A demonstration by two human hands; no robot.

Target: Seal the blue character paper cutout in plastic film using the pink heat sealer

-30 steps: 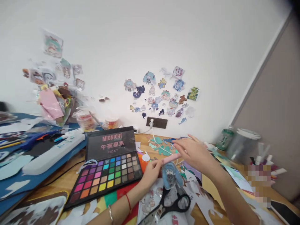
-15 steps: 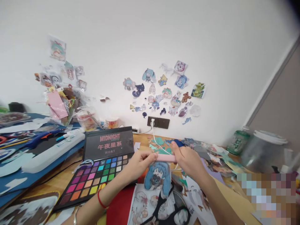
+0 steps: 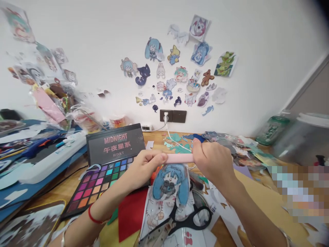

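Both hands hold a pink stick-like tool (image 3: 180, 158) level above the desk. My left hand (image 3: 145, 167) grips its left end and also pinches a cut-out of a blue-haired cartoon figure (image 3: 168, 183), which hangs below the stick. My right hand (image 3: 212, 161) is closed around the stick's right end. Black-handled scissors (image 3: 186, 219) lie on printed sheets just beneath the cut-out. An open eyeshadow palette (image 3: 106, 169) with coloured pans lies to the left of my left hand.
Paper scraps and stickers (image 3: 231, 147) litter the wooden desk (image 3: 257, 199). A wall socket (image 3: 173, 116) with a white cable sits behind. Stickers (image 3: 180, 73) cover the wall. Jars (image 3: 300, 137) stand at right; a blue board with a white case (image 3: 48, 161) lies at left.
My right hand closed onto the pink stick's right end. Both hands lifted the stick and the cut-out nearer to the camera. The view tilted and shifted towards the wall.
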